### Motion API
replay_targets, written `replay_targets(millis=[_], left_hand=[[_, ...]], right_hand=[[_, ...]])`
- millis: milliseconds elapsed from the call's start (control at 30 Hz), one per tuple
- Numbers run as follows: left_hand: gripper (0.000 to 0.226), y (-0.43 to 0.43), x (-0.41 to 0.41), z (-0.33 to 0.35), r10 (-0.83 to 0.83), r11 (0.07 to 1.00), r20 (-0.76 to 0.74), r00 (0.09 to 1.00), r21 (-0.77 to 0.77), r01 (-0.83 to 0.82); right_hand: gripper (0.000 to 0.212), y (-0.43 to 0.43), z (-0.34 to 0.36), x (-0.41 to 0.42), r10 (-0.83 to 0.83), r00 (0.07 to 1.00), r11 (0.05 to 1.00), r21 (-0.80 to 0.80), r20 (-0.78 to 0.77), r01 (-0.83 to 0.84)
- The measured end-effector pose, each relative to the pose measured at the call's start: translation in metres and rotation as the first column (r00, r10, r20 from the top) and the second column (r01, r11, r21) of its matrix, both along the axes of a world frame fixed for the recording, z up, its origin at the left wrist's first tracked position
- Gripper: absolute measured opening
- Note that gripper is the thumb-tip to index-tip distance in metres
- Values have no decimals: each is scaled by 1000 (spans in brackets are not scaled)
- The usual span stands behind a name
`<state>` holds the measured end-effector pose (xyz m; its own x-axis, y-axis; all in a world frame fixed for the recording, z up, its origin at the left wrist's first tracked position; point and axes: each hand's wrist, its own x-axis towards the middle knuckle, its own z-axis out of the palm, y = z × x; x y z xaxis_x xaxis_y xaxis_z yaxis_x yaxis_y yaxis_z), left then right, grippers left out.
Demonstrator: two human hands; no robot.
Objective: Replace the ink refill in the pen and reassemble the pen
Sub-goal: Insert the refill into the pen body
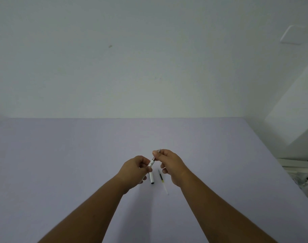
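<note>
Both hands hold a white pen barrel (152,162) tilted above the lilac table (62,163). My left hand (135,170) grips the barrel's lower part. My right hand (169,163) pinches its upper tip end between thumb and forefinger. Below the hands, a white pen cap (151,178) with a black end lies on the table. Just right of it lies a thin ink refill (162,179) with a dark section, a yellow band and a clear tail. How the barrel's parts join is hidden by the fingers.
A pale wall rises behind the table's far edge. At the right edge stands a white box-like object (293,109), with white equipment (303,178) below it beside the table's right side.
</note>
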<state>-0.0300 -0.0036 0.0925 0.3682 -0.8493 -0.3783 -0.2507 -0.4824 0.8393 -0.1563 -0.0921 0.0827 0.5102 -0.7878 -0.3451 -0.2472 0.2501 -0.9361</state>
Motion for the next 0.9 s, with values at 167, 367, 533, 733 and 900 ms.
replay_targets(millis=[167, 367, 533, 733, 900], left_hand=[[4, 1, -2, -2, -38, 999, 35, 999, 10, 38], [6, 2, 3, -2, -15, 1000, 19, 1000, 19, 15], [7, 4, 1, -5, -32, 999, 27, 999, 21, 31], [7, 5, 0, -6, -45, 999, 31, 999, 30, 44], [7, 4, -1, -8, -21, 999, 10, 1000, 37, 21]], right_hand=[[29, 0, 0, -2, -19, 997, 1000, 7, -79, 19], [12, 0, 2, -2, 23, 999, 998, 54, 34, -25], [36, 1, 2, -1, 21, 994, 999, 35, -109, -17], [24, 0, 2, -4, 32, 995, 999, 31, -95, -29], [29, 0, 1, -5, 42, 996, 997, 72, -82, -37]])
